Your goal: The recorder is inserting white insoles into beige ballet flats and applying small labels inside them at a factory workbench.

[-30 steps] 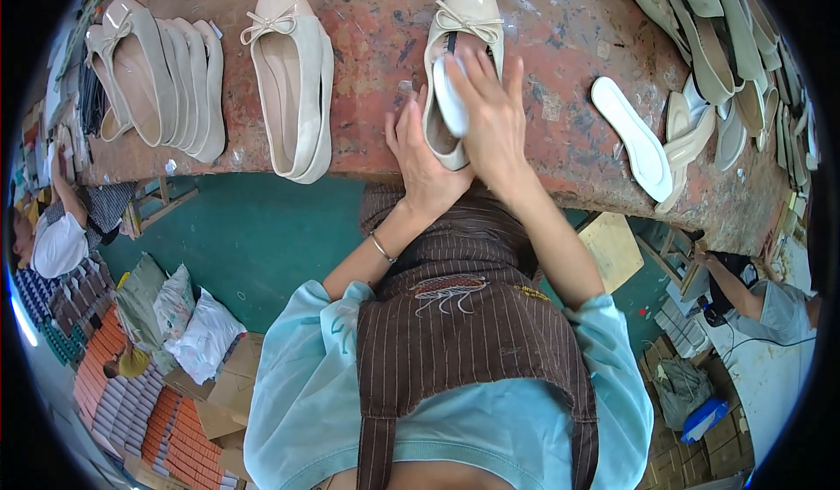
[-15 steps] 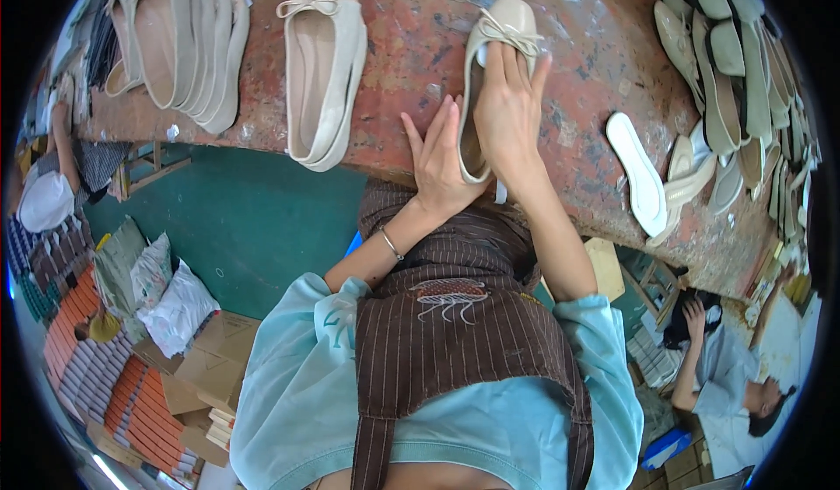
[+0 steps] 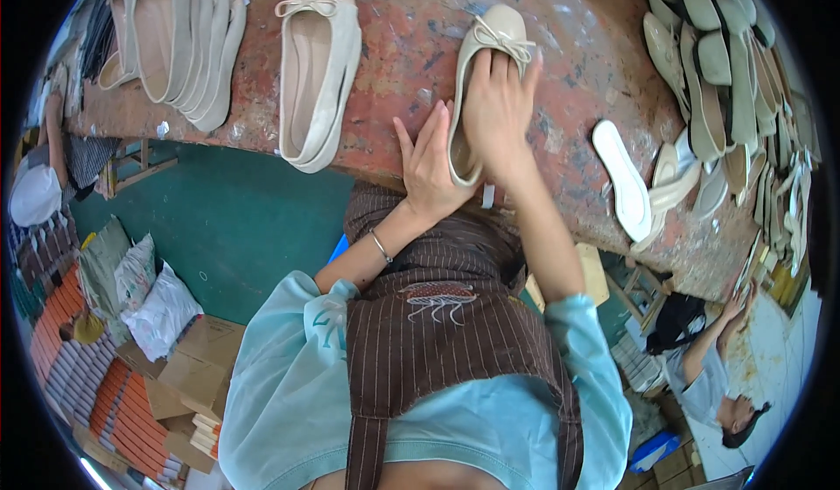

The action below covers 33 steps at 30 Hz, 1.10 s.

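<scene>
**Right hand now inside the flat, insole gone from sight**

Since 1 s ago: the white insole that lay on top of the shoe under the right hand no longer shows. Right hand (image 3: 497,109) has slid forward over the shoe opening. Left hand has barely shifted.

Beige ballet flat (image 3: 490,52) sits on the red, scuffed counter (image 3: 411,26) near its front edge, just ahead of the person. Long axis runs roughly front-to-back, tilted slightly right at the far end; bow toe points away from the person, heel toward the counter edge.

Right hand: fingers pressed down flat over and into the opening, below the bow, grip not closed around anything visible. Left hand (image 3: 429,162): open palm, fingers extended, flat against the shoe's left side near the heel, bracing, no clench.

Nearby: another beige flat (image 3: 317,61) to the left, same orientation. A loose white insole (image 3: 619,179) lies to the right, well apart from the hands.
</scene>
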Available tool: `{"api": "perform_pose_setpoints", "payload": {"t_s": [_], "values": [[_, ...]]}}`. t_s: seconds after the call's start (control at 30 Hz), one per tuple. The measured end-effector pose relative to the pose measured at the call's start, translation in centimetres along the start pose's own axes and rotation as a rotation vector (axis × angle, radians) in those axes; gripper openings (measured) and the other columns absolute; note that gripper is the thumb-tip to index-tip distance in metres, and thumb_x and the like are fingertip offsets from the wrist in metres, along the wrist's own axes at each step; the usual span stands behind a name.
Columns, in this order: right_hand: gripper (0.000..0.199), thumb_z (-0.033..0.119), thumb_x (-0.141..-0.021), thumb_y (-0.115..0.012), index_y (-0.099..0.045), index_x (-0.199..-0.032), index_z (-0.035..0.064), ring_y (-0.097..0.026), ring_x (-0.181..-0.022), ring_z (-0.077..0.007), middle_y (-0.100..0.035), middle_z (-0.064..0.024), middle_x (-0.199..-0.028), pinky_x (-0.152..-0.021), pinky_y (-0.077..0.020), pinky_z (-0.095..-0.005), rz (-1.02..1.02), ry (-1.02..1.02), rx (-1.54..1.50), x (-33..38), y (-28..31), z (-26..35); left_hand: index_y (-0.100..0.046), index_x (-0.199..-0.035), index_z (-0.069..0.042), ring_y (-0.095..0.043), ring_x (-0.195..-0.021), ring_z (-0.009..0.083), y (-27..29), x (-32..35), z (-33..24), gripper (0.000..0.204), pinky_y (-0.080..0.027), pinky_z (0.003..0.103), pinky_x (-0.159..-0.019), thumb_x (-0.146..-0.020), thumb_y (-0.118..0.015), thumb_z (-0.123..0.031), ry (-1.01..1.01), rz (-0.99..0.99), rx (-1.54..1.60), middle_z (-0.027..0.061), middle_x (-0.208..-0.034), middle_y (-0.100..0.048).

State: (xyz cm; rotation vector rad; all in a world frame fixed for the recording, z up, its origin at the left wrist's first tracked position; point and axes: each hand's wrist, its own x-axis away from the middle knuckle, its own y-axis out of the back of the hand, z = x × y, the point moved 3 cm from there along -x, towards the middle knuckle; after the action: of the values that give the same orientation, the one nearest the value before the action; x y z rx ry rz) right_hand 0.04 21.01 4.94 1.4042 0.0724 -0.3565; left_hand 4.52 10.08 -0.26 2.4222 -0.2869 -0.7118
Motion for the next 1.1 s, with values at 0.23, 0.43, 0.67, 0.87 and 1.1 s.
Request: {"api": "perform_pose_setpoints", "payload": {"t_s": [0.23, 0.43, 0.67, 0.87, 1.1], "values": [[0.053, 0.018, -0.083, -0.057, -0.049, -0.127, -0.0116, -0.054, -0.12, -0.0397, -0.059, -0.0266, -0.118, -0.114, -0.0122, -0.0655, -0.053, -0.027, 0.15, -0.2, -2.3, -0.2, -0.03, -0.145, 0.002, -0.049, -0.13, 0.0357, -0.1, 0.3, 0.2, 0.104, -0.004, 0.067, -0.114, -0.066, -0.085, -0.037, 0.014, 0.04, -0.01, 0.0227, -0.14, -0.049], [0.042, 0.012, -0.084, -0.052, -0.054, -0.119, -0.0118, -0.054, -0.121, -0.0376, -0.063, -0.0237, -0.11, -0.116, -0.0082, -0.0633, 0.018, -0.006, 0.35, -2.9, -3.4, -1.4, -0.029, -0.146, 0.001, -0.051, -0.127, 0.0351, -0.1, -0.3, -0.3, 0.1, -0.002, 0.068, -0.113, -0.069, -0.083, -0.031, -0.011, 0.021, -0.036, 0.0212, -0.136, -0.051], [0.038, 0.0, -0.083, -0.055, -0.068, -0.118, 0.0076, -0.058, -0.12, -0.032, -0.065, -0.016, -0.124, -0.109, -0.0379, -0.041, 0.176, -0.042, -0.982, 2.4, 5.6, -7.0, -0.049, -0.093, -0.005, -0.053, -0.083, 0.015, 7.6, -5.4, -0.3, 0.044, -0.045, 0.03, -0.077, -0.069, -0.085, -0.013, 0.4, -0.025, 0.405, 0.004, -0.09, -0.052], [0.05, 0.006, -0.089, -0.058, -0.051, -0.138, 0.0088, -0.044, -0.133, -0.0382, -0.052, -0.0185, -0.139, -0.114, -0.0272, -0.0525, 0.086, -0.403, 0.112, 14.0, 6.6, -21.6, -0.058, -0.082, 0.002, -0.052, -0.075, 0.0144, 16.6, -10.8, 2.3, 0.023, -0.044, 0.03, -0.073, -0.082, -0.076, -0.012, 0.304, -0.184, 0.181, 0.0039, -0.075, -0.055], [0.039, 0.011, -0.083, -0.072, -0.064, -0.121, 0.006, -0.06, -0.108, -0.0376, -0.063, -0.0179, -0.114, -0.105, -0.0362, -0.0538, 0.075, -0.537, 0.077, 14.2, 9.0, -21.8, -0.07, -0.094, 0.005, -0.055, -0.117, 0.0405, 16.8, -7.1, 4.9, 0.027, -0.042, 0.046, -0.1, -0.091, -0.065, -0.021, 0.114, 0.091, -0.464, 0.026, -0.115, -0.062]]}}
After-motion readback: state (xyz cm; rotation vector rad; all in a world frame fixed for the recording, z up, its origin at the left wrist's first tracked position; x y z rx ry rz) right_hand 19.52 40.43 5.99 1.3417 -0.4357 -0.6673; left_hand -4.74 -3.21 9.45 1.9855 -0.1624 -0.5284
